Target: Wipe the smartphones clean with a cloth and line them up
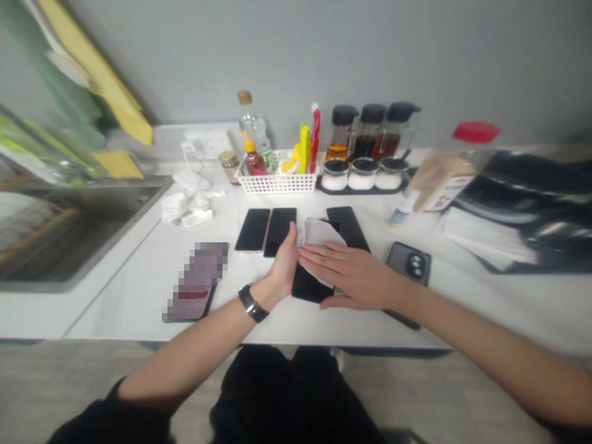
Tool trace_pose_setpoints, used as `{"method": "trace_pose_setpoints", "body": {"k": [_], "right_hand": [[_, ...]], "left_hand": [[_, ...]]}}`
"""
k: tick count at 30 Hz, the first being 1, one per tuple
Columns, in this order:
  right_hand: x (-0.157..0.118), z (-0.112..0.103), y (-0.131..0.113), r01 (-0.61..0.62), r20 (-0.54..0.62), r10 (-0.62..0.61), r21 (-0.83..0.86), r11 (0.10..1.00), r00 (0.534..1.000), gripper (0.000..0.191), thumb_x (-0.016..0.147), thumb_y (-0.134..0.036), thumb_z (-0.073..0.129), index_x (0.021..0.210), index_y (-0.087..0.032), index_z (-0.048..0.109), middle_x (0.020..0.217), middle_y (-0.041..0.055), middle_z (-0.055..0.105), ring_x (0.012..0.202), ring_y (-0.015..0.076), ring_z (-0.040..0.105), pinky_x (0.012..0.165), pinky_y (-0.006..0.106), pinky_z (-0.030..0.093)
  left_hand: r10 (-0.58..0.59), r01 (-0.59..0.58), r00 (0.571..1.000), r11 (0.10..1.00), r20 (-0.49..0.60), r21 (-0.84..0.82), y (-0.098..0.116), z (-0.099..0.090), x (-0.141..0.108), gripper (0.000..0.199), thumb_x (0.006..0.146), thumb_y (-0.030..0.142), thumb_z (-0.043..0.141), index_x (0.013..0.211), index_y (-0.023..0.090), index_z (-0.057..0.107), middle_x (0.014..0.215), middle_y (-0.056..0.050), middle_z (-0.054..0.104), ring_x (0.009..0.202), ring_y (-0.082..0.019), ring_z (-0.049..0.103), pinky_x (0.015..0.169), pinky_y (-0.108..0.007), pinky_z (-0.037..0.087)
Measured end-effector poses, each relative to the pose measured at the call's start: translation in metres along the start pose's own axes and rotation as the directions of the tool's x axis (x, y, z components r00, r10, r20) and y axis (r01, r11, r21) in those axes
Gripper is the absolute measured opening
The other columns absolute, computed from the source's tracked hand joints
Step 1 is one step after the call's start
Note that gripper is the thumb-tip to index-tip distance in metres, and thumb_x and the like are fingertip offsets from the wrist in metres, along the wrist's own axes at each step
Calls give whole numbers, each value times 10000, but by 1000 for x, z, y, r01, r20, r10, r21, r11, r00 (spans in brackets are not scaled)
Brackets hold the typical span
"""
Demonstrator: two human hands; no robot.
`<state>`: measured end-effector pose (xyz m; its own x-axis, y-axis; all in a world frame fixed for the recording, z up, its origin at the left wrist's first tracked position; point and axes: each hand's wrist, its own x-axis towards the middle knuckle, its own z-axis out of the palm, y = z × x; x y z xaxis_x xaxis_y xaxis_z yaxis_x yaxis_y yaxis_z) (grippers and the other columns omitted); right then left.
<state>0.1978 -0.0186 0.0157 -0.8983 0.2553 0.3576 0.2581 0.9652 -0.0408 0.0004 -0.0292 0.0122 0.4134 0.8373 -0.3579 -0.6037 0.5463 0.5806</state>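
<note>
Tabletop: a white marble-look tabletop runs across the view, its front edge nearest the person.
Sink: a steel sink is set in at the tabletop's left end.
Back edge: a white wire basket of bottles stands along the back edge, with three glass cruets and three white jars to its right.
Right side: a clear container with a red lid lies near the right edge.
Phones: two dark phones lie side by side mid-tabletop; a pixelated phone lies to their left; a phone with a camera bump lies right of the hands.
Left hand: the left hand clasps the left side of a black phone; its thumb stands up, and the fingers are hidden beneath.
Right hand: the right hand lies flat, its fingers pressed together on a white cloth over the black phone, which sits at the tabletop's middle, toward the front edge.
</note>
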Motion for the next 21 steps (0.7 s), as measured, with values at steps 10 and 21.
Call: {"method": "trace_pose_setpoints", "body": {"k": [10, 21], "right_hand": [[-16, 9, -24, -3, 77, 3, 2, 1000, 997, 1107, 970, -800, 539, 1726, -62, 208, 1733, 234, 395, 1641, 336, 373, 1346, 550, 328], [-15, 14, -31, -103, 24, 104, -51, 993, 994, 1216, 921, -867, 521, 1732, -38, 154, 1738, 273, 356, 1645, 386, 351, 1327, 586, 354]], "left_hand": [[-18, 18, 998, 1000, 59, 8, -4, -4, 0, 909, 999, 843, 306, 1252, 96, 759, 1078, -198, 824, 1073, -325, 787, 990, -429, 607], [46, -46, 998, 999, 40, 2, -5, 1, -3, 847, 1058, 760, 253, 1387, 120, 700, 1078, -168, 833, 1095, -302, 796, 1036, -422, 595]]}}
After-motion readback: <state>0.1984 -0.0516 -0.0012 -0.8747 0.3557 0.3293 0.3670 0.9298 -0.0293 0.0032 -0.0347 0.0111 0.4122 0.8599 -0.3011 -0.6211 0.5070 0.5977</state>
